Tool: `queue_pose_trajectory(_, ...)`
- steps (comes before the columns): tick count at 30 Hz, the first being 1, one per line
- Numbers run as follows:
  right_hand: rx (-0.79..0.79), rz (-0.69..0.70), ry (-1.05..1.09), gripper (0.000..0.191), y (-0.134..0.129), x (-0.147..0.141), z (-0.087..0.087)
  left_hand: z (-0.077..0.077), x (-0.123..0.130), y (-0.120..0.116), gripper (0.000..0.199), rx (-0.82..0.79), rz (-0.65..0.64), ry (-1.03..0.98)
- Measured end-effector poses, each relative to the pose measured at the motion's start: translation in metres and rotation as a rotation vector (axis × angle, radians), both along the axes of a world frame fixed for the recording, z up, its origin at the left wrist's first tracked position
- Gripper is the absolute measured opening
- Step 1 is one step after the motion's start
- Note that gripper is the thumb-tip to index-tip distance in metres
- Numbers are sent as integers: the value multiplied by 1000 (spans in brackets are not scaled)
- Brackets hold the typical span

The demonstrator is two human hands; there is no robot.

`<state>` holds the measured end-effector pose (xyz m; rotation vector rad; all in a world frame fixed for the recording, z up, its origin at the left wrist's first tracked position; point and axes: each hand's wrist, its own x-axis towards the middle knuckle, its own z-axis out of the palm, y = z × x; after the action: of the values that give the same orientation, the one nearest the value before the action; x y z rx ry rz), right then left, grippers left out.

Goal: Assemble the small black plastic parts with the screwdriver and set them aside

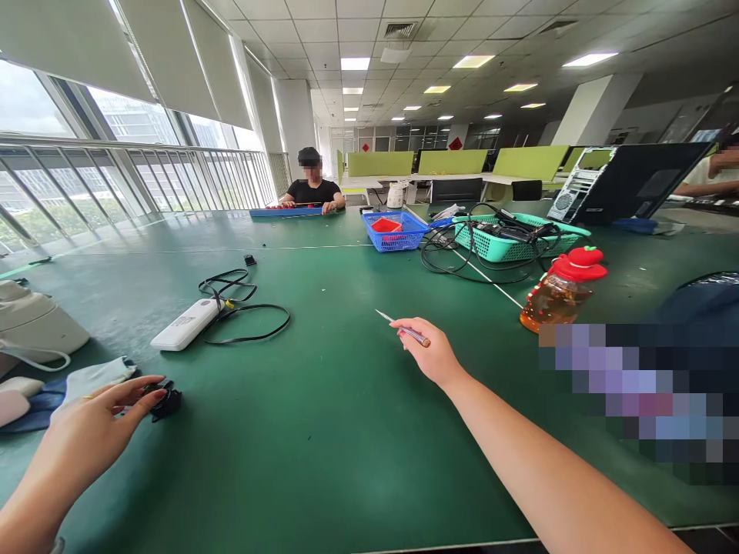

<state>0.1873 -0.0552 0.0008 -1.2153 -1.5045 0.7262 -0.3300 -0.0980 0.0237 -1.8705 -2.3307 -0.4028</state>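
Note:
In my right hand (427,350) is a slim pointed tool (412,334), held above the green table (323,431) with its thin metal tip pointing away to the left. At the left, the fingers of my left hand (104,423) curl round a small black object (166,402) on the table. A light blue cloth (98,378) lies just behind that hand. Farther back, a white power strip (188,325) rests with its black cord looped beside it.
A red-capped bottle (557,292) stands at the right. Behind are a blue basket (398,240), a green basket (490,245) with black cables, and a computer tower (629,185). A person (312,188) sits across the table. A beige bag (38,327) is at far left.

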Motion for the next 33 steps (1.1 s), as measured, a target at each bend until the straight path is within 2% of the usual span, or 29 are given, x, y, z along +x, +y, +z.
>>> queue_pose_trajectory(4, -3, -1, 2, 26, 0, 0, 0, 7, 16, -1, 44, -132, 48, 103)
queue_pose_trajectory(15, -9, 4, -9, 26, -2, -1, 3, 1, 9, 2, 55, -153, 58, 157)
queue_pose_trajectory(20, -36, 9, 1, 28, -2, -2, 3, -3, 5, 2, 55, -135, 10, 212)
queue_pose_trajectory(24, -24, 13, -1, 28, -1, -2, 2, -1, 12, 0, 47, -133, -32, 264)
queue_pose_trajectory(29, -3, 6, -10, 26, -1, -2, 3, 5, 28, -4, 49, -129, -56, 317)
queue_pose_trajectory(33, -7, 5, -13, 27, -2, -2, 3, 9, 26, -4, 51, -198, -32, 231)
